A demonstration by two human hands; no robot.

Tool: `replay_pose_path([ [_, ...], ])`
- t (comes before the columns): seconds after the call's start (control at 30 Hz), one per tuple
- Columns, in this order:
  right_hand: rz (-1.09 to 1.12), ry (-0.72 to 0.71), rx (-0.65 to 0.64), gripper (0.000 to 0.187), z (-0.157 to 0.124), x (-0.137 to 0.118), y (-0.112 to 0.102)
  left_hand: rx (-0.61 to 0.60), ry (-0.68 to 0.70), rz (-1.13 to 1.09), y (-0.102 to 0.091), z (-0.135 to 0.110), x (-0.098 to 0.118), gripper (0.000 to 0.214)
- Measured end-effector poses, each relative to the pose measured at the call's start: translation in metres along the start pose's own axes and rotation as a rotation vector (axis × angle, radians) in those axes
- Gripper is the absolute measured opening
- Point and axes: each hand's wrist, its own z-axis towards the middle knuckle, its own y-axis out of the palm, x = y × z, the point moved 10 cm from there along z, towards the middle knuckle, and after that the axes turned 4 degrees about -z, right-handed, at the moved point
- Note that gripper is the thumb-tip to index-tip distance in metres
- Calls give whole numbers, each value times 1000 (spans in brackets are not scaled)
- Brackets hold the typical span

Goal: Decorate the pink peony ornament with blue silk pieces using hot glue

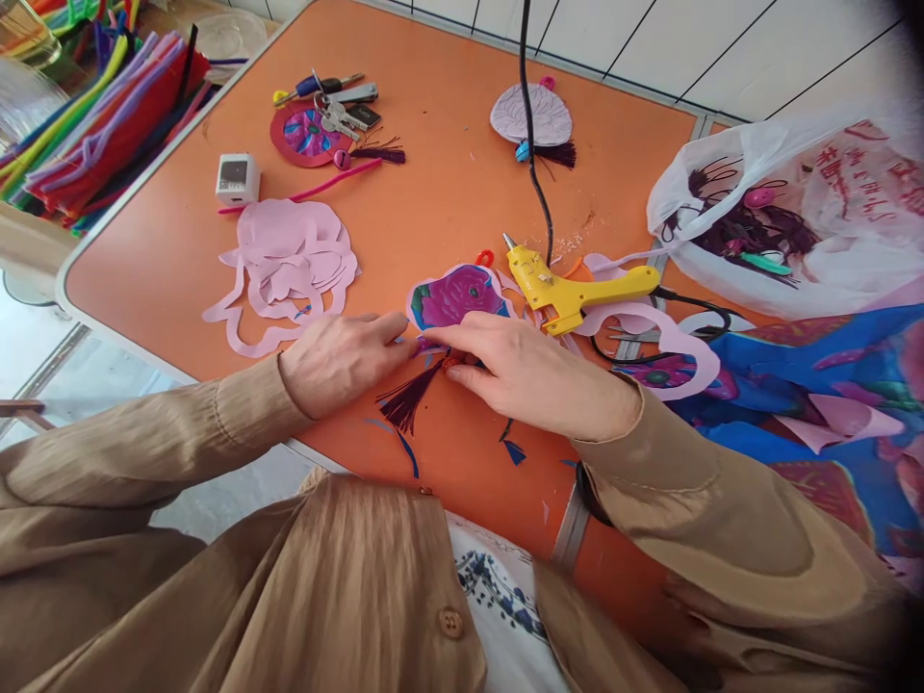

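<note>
Orange and smooth, the counter point(433, 144) meets a pale wall point(650, 38) with dark joints, far beyond the fingers. Nearest, the flower-patterned piece point(454, 294) lies just past the fingertips, its lower edge under them. Left hand point(346, 358): thumb and forefinger come together on that edge, apparently to steady it. Right hand point(524, 371): the forefinger reaches across the edge while the thumb sits lower, beside a small orange bead point(451, 364); whether these fingers close on anything, I cannot tell. A dark tassel point(409, 402) fans out just below the fingers, its threads fine and loose.

Just right of the fingers, the yellow glue gun point(581, 289) rests with its metal nozzle raised, probably set there for easy reach, its plastic body hard and glossy. Left of them, thin pink cutouts point(293, 255) with wavy rims overlap, matte and flexible, perhaps heaped out of the way. Farther right, a crinkled plastic bag point(794, 207) gapes over dark threads; nearer the right sleeve, bright printed sheeting point(815, 404) lies in soft folds.
</note>
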Motion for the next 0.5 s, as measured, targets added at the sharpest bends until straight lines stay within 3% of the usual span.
replay_pose_path([
  [0.13, -46, -8, -34, 33, 0, -4, 2, 5, -14, -14, -1, 4, -1, 58],
  [0.3, -91, -21, -46, 27, 2, -4, 4, 41, -48, -93, -5, 0, -10, 41],
  [0.5, -98, -30, -44, 25, 2, -5, 5, 51, 34, 20, -6, -8, -1, 44],
])
